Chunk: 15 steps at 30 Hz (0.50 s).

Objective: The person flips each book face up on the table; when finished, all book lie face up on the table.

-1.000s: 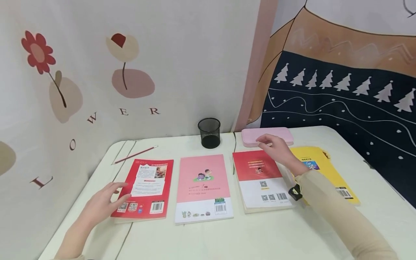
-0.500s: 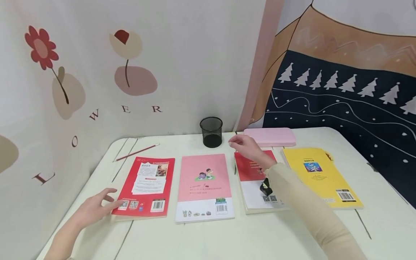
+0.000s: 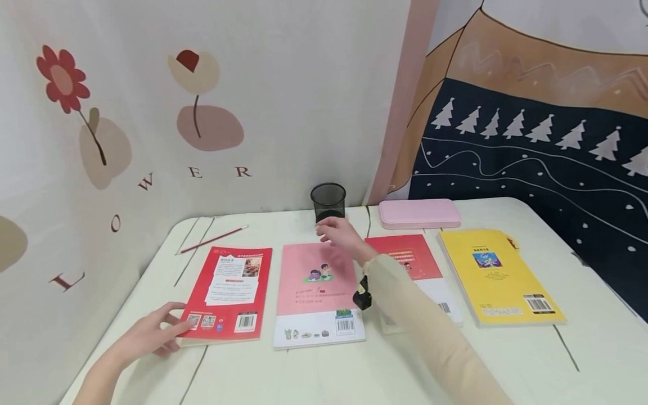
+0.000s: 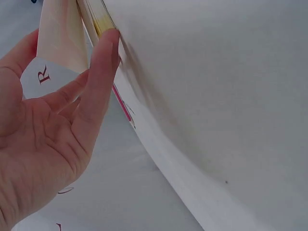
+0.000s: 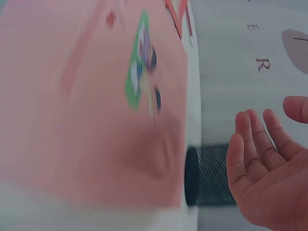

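Observation:
A red book lies face down at the left of the table. At its lower left corner, my left hand pinches the edge, the thumb on the cover and the fingers at the page side; the left wrist view shows the left hand from the palm, with the corner between thumb and fingers. My right hand hovers over the top edge of a pink book, fingers loosely bent around nothing. Behind that hand stands a black mesh pen holder, its lower part partly hidden.
Farther right lie a red-and-white book, partly covered by the right sleeve, and a yellow book. A pink pencil case sits at the back edge. A red pencil lies at the back left. Printed curtains hang behind the table.
My right hand has swept left, from beside the pencil case to above the pink book. My left hand has shifted down to the red book's lower corner and taken hold there.

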Each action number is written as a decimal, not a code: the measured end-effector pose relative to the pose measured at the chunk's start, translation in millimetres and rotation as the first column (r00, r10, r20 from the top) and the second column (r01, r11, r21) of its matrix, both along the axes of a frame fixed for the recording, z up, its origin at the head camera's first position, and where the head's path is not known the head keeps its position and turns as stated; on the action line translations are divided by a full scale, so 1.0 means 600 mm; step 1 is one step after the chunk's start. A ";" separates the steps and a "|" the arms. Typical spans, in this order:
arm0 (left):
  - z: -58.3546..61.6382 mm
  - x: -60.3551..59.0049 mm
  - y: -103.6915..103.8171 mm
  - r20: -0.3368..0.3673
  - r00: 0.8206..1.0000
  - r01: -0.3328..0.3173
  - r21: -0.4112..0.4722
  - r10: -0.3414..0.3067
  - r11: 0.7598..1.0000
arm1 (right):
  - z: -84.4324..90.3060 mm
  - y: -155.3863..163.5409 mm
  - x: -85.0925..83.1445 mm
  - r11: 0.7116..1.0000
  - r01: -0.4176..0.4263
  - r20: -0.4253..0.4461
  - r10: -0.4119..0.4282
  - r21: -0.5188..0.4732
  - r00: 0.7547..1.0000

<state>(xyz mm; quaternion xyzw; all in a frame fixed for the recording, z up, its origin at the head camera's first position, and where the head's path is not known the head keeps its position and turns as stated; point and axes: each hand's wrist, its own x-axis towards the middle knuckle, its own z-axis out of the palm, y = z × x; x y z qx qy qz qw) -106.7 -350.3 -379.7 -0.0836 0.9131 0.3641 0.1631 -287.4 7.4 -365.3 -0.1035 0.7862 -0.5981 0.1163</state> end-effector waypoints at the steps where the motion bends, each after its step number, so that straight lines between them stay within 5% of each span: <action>1: 0.000 0.001 0.000 0.001 1.000 0.000 0.005 0.000 1.000 | -0.002 -0.009 0.002 1.000 -0.005 0.006 0.006 -0.008 1.000; 15: -0.005 0.009 0.000 0.020 1.000 -0.010 0.095 0.008 0.995 | -0.039 -0.121 0.018 0.997 -0.037 0.065 0.042 -0.069 0.997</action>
